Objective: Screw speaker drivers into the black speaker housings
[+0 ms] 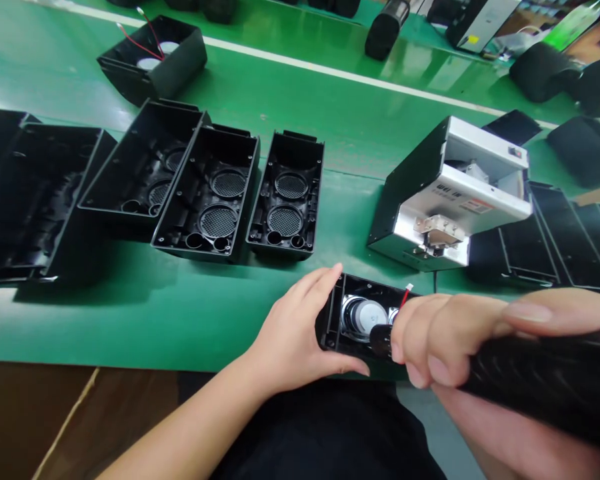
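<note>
Near the table's front edge lies a black speaker housing (360, 283), partly covered by my right hand. Inside it sits a round speaker driver (371, 316) with a pale back, and a red wire with a white plug (409, 288) sticks up beside it. My left hand (295, 333) grips the housing's left end, thumb on the near side and fingers on the far side. Close to the camera, my right hand (445, 333) is wrapped round a black electric screwdriver (545, 377), its front end over the housing. The screwdriver's tip is hidden.
Several open black housings (286, 193) stand behind and to the left on the green table (205, 320). A silver and black screw feeder (430, 200) is behind my right hand. Farther back lies a housing with wired drivers (155, 60). More black cases (555, 233) stand at right.
</note>
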The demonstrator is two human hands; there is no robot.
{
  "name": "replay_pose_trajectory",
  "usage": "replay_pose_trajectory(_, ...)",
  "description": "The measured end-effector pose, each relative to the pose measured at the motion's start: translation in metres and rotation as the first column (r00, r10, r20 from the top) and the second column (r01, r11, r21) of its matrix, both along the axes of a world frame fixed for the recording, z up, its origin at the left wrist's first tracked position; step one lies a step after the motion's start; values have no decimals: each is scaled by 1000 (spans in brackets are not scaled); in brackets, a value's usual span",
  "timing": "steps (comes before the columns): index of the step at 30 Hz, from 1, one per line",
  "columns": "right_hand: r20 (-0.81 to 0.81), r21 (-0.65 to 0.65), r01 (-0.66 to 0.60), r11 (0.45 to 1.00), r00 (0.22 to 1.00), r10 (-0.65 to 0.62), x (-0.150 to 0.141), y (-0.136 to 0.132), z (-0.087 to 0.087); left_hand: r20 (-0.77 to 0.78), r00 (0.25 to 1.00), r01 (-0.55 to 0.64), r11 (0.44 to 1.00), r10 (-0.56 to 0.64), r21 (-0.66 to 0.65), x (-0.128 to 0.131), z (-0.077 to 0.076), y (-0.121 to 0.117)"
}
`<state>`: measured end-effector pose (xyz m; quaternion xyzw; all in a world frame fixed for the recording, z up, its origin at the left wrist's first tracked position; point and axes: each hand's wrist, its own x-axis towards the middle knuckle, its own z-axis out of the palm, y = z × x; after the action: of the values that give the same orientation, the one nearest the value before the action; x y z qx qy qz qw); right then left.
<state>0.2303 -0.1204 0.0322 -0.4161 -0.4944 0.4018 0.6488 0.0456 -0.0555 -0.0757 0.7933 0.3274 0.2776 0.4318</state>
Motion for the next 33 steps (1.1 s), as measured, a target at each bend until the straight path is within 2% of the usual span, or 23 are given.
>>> replay_pose_trajectory(9, 25, 45, -7, 999, 1000, 5, -1, 0, -4, -4, 1000, -4, 1000, 4, -10, 0, 0, -1)
replay_pose_trajectory(23, 14, -26, -6, 1000, 1000, 7, 4, -3, 0, -2, 1000, -11, 1000, 11, 13, 1, -1, -2)
replay_pose_trajectory(27, 84, -9, 27, 1000, 996, -26, 3, -5, -3, 2, 1000, -10, 1000, 10, 3, 1, 0, -2)
replay_pose_trajectory(31, 70, -3, 57, 998, 996, -56, 0, -6, -1, 9, 1000, -9, 1000, 9, -9, 1, -1, -1)
replay_pose_trajectory(33, 124, -32, -29, 999, 992, 32, -1, -4, 2, 10, 1000, -7, 1000, 7, -24, 0, -1, -1)
